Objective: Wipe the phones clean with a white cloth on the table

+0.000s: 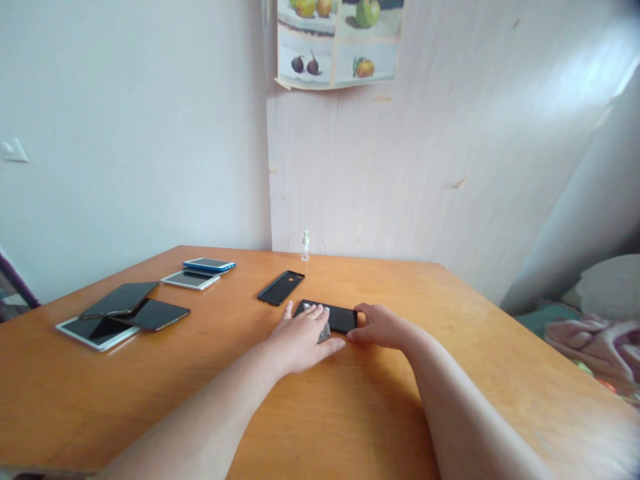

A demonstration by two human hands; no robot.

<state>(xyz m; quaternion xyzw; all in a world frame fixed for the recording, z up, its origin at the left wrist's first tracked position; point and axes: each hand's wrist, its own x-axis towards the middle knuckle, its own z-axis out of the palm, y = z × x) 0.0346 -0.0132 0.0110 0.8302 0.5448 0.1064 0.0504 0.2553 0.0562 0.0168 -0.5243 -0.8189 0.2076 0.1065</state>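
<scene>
Two bare hands were working over one flat black rectangular smartphone (345,319), which lay on an orange-brown wooden table (450,307). Left hand (300,339) was spread palm down above a crumpled pale-grey sheet (325,332) — not clenched; whether its fingers pinched the sheet, I could not tell. Right hand (383,327) was grasping the phone's three o'clock end between thumb and fingers.

For this step, I judged it best to keep the left palm flat, with even pressure, while the right thumb stayed at the edge, so that the phone would not slide.

I counted by a clock centred on this phone, twelve pointing away from the person. At eleven was one black phone cover (281,288) with a small hole. Between eleven and twelve stood one small clear pump bottle (305,249). Toward ten were at least two devices: one blue-edged phone (209,264) and one white-framed device (190,279). At nine were three, overlapping — one white-edged tablet (97,333) below and two dark slabs (120,299) above.
</scene>
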